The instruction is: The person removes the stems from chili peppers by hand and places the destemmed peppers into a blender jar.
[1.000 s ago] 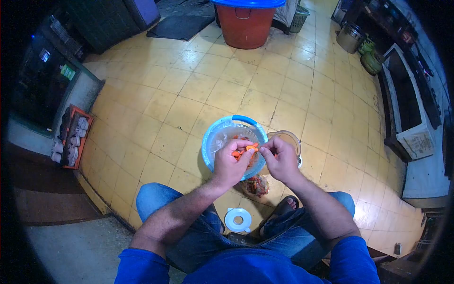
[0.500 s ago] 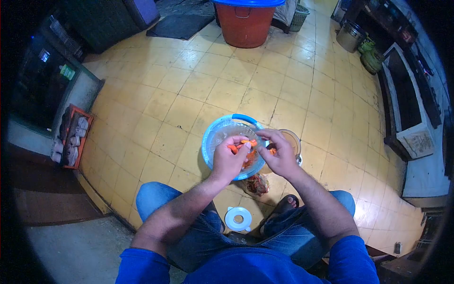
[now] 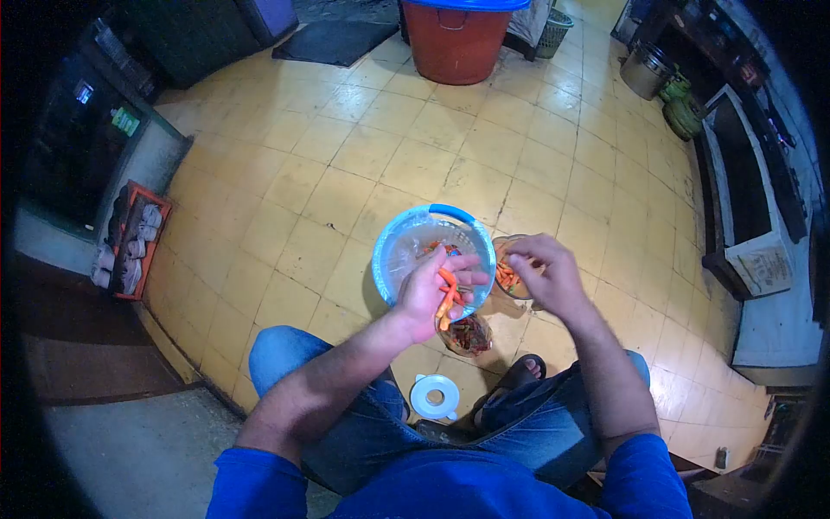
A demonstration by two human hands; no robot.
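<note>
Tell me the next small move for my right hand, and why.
I'd bring the right hand over to the left palm and pinch up one pepper: several orange-red peppers lie there within easy view, while the right hand hovers by the bowl that already holds similar orange pieces.

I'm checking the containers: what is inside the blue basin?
Clear plastic and some red pieces, probably peppers, show inside the blue basin. The left hand, with orange peppers on its palm, covers part; what lies beneath cannot be seen.
</note>
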